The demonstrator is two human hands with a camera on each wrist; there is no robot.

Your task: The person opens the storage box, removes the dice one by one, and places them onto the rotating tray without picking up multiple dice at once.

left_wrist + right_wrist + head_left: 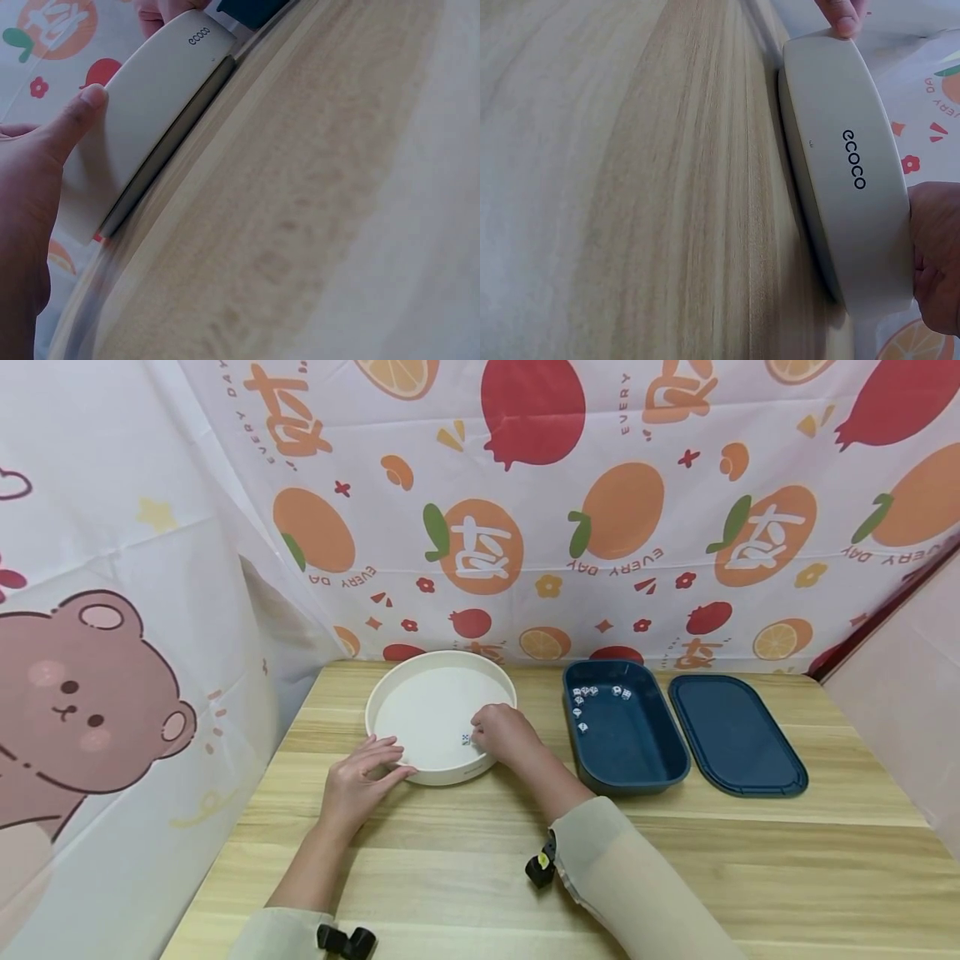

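Observation:
A round cream tray (420, 710) marked "ecoco" stands on the table. My left hand (362, 783) holds its near left rim, the thumb (91, 97) against the outer wall and the fingers reaching over the edge. Inside the tray lies a white die (466, 739) with dark pips. Close to the right of this die is my right hand (504, 732), its fingers curled and pointing down over the tray. Whether its fingertips pinch anything is hidden. In the right wrist view, the right hand (937, 251) is partly behind the tray wall.
Right of the tray, a dark blue rectangular box (626, 764) holds several white dice (584, 692) along its far and left sides. Its matching blue lid (738, 735) lies flat to the right. A fruit-printed cloth (547, 593) hangs behind the wooden table (450, 868).

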